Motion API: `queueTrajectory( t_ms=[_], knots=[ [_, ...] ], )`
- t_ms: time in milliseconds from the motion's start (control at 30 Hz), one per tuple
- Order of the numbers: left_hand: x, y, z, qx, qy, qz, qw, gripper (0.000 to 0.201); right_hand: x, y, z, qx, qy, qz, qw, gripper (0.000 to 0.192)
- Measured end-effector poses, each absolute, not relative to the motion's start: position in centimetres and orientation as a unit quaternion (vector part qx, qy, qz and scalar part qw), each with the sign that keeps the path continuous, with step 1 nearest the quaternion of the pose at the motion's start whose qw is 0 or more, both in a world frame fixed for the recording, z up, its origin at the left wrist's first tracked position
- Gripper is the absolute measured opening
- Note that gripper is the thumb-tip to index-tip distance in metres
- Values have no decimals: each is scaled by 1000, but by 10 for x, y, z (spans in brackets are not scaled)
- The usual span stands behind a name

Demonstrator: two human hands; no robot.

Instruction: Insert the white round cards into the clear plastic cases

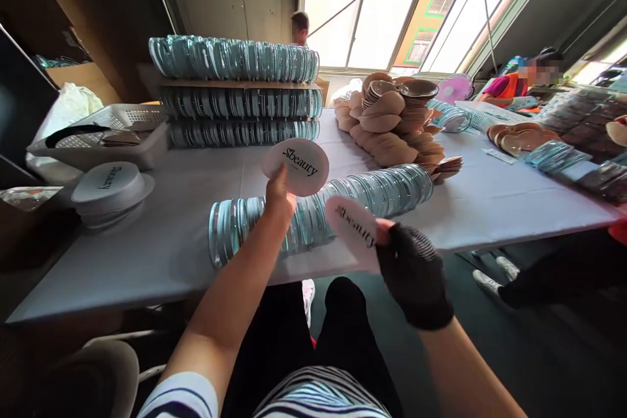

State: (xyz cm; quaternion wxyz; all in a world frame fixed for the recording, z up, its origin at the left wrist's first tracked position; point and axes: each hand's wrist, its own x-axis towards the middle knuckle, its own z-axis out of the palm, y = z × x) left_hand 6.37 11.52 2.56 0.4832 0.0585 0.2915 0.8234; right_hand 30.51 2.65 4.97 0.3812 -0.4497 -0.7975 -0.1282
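Note:
My bare left hand (278, 192) holds up a round white card (296, 166) printed "Sbeauty", above a long row of clear round lids (372, 192) lying on edge across the white table (161, 235). My right hand (414, 274), in a black fingerless glove, pinches a second round white "Sbeauty" card (353, 228) at the table's near edge, just in front of the row.
Three stacked layers of clear lids (235, 88) stand at the back. A pile of beige cups (392, 124) sits behind right. A stack of white cards (110, 189) and a white basket (105, 134) are left. A person in orange (514, 88) sits far right; another stands behind.

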Motion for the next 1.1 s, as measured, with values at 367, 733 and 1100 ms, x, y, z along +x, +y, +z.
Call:
queueTrajectory(
  t_ms=[367,733,1100],
  knots=[
    [60,107,28,38,279,819,501,36,268,4,40,-487,-829,-6,276,35],
    [57,106,23,42,261,817,512,39,272,-9,34,-484,-829,-95,264,36],
    [59,108,34,-11,264,817,513,38,227,48,-13,-485,-837,-102,231,37]
  ],
)
